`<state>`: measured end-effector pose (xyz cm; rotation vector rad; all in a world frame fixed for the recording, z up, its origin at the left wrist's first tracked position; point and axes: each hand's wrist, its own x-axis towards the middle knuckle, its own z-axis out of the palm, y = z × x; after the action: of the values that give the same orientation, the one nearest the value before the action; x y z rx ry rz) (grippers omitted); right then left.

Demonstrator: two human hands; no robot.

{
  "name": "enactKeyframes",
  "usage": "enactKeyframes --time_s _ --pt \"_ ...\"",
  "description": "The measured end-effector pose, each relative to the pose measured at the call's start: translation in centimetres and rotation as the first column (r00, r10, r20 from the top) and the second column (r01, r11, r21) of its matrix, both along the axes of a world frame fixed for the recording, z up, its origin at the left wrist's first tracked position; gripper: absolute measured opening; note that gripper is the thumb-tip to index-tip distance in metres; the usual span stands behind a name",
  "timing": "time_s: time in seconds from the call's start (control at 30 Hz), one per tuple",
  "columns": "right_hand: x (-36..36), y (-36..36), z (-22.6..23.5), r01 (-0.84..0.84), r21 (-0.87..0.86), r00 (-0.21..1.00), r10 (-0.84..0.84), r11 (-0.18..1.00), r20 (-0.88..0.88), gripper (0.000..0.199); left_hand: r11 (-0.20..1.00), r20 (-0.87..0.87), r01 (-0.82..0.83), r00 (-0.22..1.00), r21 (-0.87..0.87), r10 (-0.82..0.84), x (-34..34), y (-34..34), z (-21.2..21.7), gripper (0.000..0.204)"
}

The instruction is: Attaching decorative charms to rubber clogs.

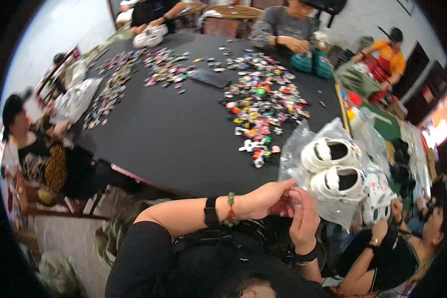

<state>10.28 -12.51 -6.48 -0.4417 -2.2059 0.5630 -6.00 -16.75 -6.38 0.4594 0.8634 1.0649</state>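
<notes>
My left hand [270,199] and my right hand [304,221] meet at the table's near right edge, fingers curled and pressed together. Whatever they pinch, if anything, is too small and hidden to make out. Just beyond them, a pair of white clogs, the farther clog [313,155] and the nearer clog [324,185], sits side by side on a clear plastic bag [294,154]. Small coloured decorations show on their sides. Left of the bag spreads a long heap of small multicoloured shoe charms [263,107].
More charms lie in a middle heap [166,69] and a left heap [115,84] on the black table [164,134]. A dark flat pouch [211,78] lies between heaps. Co-workers sit around; one handles green clogs [323,64]. Another white clog [377,196] is near a neighbour's hands at right.
</notes>
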Motion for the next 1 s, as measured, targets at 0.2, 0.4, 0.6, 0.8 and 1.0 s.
enactKeyframes --time_s 0.2,0.4,0.6,0.8,1.0 --pt "-6.6 -2.8 -0.9 -0.398 0.024 0.87 0.369 0.917 0.326 0.07 0.933 0.319 -0.3 0.88 -0.201 0.352 -5.9 -7.4 -2.0 0.043" --pt "-11.5 -2.6 -2.3 -0.423 0.151 0.876 0.361 0.893 0.321 0.04 0.808 -0.215 -0.571 0.779 0.145 0.589 -11.4 -19.8 -1.2 0.022" --pt "-12.9 -4.1 -5.6 -0.464 0.051 0.803 0.395 0.885 0.447 0.031 0.266 -0.579 -0.952 0.132 0.153 0.805 -14.9 -35.8 -8.4 0.018" --pt "-13.2 -4.2 -6.1 -0.388 0.085 0.828 0.307 0.918 0.47 0.025 -0.261 -0.795 -0.937 0.03 -0.234 0.606 -14.4 -49.5 -24.4 0.018" --pt "-13.0 -4.2 -6.1 -0.37 0.084 0.812 0.278 0.925 0.513 0.025 -0.211 -0.789 -0.919 0.149 -0.333 0.596 -12.7 -57.3 -37.4 0.019"
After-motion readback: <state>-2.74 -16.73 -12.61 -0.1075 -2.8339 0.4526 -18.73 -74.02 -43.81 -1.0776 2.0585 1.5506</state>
